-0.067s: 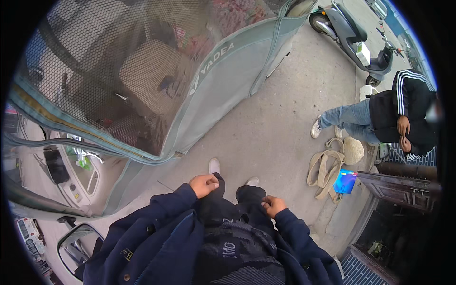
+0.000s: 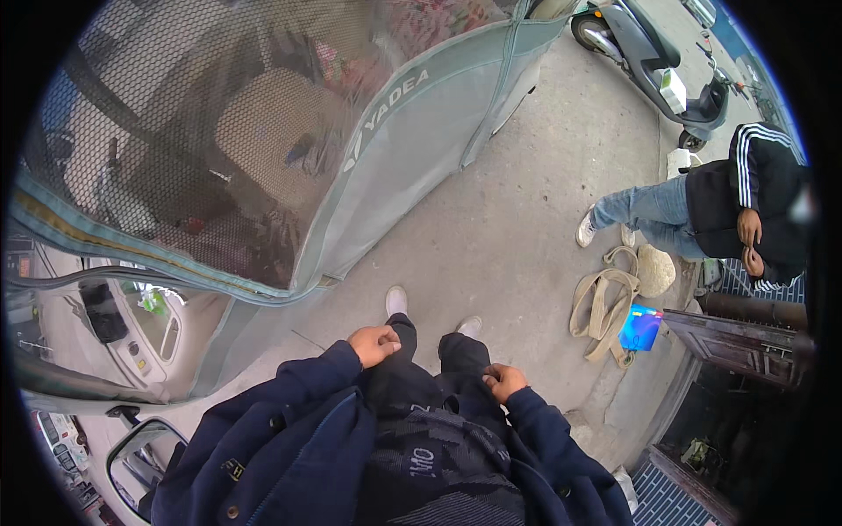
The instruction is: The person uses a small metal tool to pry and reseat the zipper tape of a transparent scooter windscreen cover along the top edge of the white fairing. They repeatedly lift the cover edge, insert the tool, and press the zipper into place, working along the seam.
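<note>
My left hand (image 2: 374,346) hangs in front of my dark trousers (image 2: 412,373), over my left thigh. Its fingers are curled, thumb against the forefinger, and no object shows in them. On the other side, my right hand (image 2: 504,382) is held by my right hip, close to the trousers and the dark blue jacket (image 2: 289,438). Those fingers are bent in too, with nothing visible in the grip, though the palm side is hidden. Both my white shoes, left (image 2: 396,301) and right (image 2: 469,327), stand on the concrete ground.
A grey vehicle cover (image 2: 412,149) with a mesh window fills the upper left; a mirror (image 2: 145,460) stands below. On the right lie a beige strap (image 2: 605,307), a pale stone-like lump (image 2: 655,271) and a blue box (image 2: 640,329). A person (image 2: 702,210) and a scooter (image 2: 649,70) are beyond.
The view has shifted slightly. My hands keep almost the same pose and place, and the other person stays standing with both hands together.
</note>
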`<move>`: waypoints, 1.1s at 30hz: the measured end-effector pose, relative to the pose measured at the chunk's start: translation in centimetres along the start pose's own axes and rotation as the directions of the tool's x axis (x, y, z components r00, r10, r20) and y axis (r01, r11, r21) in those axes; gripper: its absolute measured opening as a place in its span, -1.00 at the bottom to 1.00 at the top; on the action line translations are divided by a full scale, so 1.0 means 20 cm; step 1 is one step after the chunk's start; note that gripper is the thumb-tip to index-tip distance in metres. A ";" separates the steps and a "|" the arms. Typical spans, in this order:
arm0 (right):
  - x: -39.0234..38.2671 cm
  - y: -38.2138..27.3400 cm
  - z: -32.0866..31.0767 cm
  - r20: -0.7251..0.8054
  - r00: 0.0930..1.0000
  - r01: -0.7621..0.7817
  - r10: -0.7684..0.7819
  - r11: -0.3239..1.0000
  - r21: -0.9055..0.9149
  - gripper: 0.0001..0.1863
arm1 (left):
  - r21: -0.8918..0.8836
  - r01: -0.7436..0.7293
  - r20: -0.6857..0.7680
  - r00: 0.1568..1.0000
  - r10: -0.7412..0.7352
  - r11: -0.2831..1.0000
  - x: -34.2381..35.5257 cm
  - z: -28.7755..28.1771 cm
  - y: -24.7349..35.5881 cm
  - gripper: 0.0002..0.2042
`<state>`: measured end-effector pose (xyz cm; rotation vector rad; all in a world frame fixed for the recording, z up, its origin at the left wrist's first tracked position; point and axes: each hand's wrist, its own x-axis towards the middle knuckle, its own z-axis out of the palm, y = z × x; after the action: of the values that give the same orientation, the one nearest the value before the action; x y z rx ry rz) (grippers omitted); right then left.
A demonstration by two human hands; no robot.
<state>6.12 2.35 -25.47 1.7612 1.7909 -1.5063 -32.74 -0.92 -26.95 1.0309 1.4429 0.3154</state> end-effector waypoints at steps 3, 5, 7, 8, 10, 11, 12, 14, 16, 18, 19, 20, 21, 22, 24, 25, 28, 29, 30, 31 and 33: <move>0.01 0.28 0.20 0.103 0.982 -0.162 0.157 0.986 0.041 -0.66 | 0.009 0.124 0.011 0.992 -0.124 0.992 0.06 0.06 -0.25 -0.77; 0.00 0.41 0.28 0.197 0.954 -0.247 0.224 0.964 0.101 -0.68 | 0.017 0.191 -0.111 0.976 -0.188 0.981 0.05 0.02 -0.36 -0.77; -0.01 0.48 0.28 0.232 0.945 -0.276 0.229 0.941 0.194 -0.70 | -0.029 0.216 -0.359 0.909 -0.212 0.976 0.05 -0.08 -0.42 -0.80; -0.01 0.50 0.26 0.230 0.941 -0.299 0.248 0.929 0.220 -0.71 | -0.077 0.199 -0.484 0.849 -0.211 0.977 0.06 -0.13 -0.44 -0.82; 0.01 0.53 0.17 0.199 0.948 -0.292 0.247 0.925 0.242 -0.72 | -0.122 0.146 -0.740 0.645 -0.188 0.982 0.09 -0.31 -0.44 -0.81; 0.04 0.54 0.11 0.209 0.943 -0.314 0.257 0.894 0.318 -0.73 | -0.186 0.144 -0.821 0.521 -0.235 0.972 0.11 -0.39 -0.43 -0.79; 0.06 0.54 0.05 0.207 0.952 -0.287 0.224 0.886 0.364 -0.76 | -0.177 0.056 -0.886 0.425 -0.184 0.983 0.13 -0.45 -0.40 -0.76; 0.12 0.55 -0.08 0.215 0.955 -0.275 0.206 0.887 0.371 -0.76 | -0.245 -0.041 -0.945 0.233 -0.229 0.969 0.16 -0.57 -0.33 -0.68; 0.17 0.55 -0.19 0.197 0.970 -0.206 0.142 0.911 0.358 -0.75 | -0.195 -0.274 -0.980 0.026 -0.195 0.942 0.20 -0.67 -0.22 -0.61; 0.20 0.54 -0.28 0.180 0.972 -0.204 0.150 0.919 0.338 -0.75 | -0.176 -0.238 -0.979 -0.059 -0.195 0.955 0.20 -0.77 -0.12 -0.63; 0.20 0.53 -0.32 0.173 0.974 -0.201 0.148 0.916 0.347 -0.76 | -0.119 -0.250 -0.976 -0.150 -0.159 0.961 0.21 -0.80 -0.07 -0.66; 0.20 0.51 -0.36 0.182 0.970 -0.216 0.162 0.917 0.335 -0.74 | -0.075 -0.250 -0.962 -0.236 -0.136 0.965 0.22 -0.84 -0.04 -0.68; 0.19 0.50 -0.39 0.190 0.966 -0.231 0.177 0.918 0.321 -0.73 | -0.100 -0.360 -0.936 -0.281 -0.211 0.927 0.21 -0.89 -0.03 -0.70; 0.17 0.49 -0.41 0.184 0.958 -0.266 0.218 0.915 0.302 -0.72 | -0.114 -0.457 -0.907 -0.315 -0.280 0.882 0.21 -0.94 -0.04 -0.72; 0.14 0.45 -0.43 0.170 0.949 -0.307 0.263 0.895 0.325 -0.73 | -0.148 -0.587 -0.844 -0.344 -0.411 0.796 0.21 -1.02 -0.12 -0.74; 0.12 0.43 -0.42 0.181 0.947 -0.313 0.265 0.888 0.338 -0.74 | -0.175 -0.625 -0.814 -0.343 -0.469 0.761 0.22 -1.07 -0.19 -0.74; 0.09 0.37 -0.34 0.175 0.959 -0.266 0.224 0.925 0.273 -0.75 | -0.260 -0.935 -0.787 0.060 -0.614 0.242 0.24 -1.22 -0.42 -0.66; 0.08 0.34 -0.29 0.168 0.966 -0.233 0.197 0.945 0.232 -0.75 | -0.341 -0.935 -0.752 0.210 -0.625 0.096 0.25 -1.25 -0.50 -0.66; 0.08 0.32 -0.25 0.163 0.972 -0.198 0.168 0.961 0.191 -0.75 | -0.412 -0.911 -0.716 0.327 -0.617 -0.004 0.26 -1.27 -0.56 -0.67; 0.10 0.28 -0.20 0.213 0.959 -0.229 0.186 0.953 0.200 -0.75 | -0.406 -0.909 -0.719 0.254 -0.647 0.094 0.27 -1.26 -0.61 -0.67; 0.11 0.22 -0.12 0.270 0.929 -0.315 0.254 0.924 0.216 -0.74 | -0.460 -0.863 -0.718 0.225 -0.659 0.207 0.30 -1.20 -0.65 -0.68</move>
<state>10.33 4.44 -28.30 1.7683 1.2090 -1.7917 -58.38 5.39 -35.70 -0.5339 1.5502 2.2580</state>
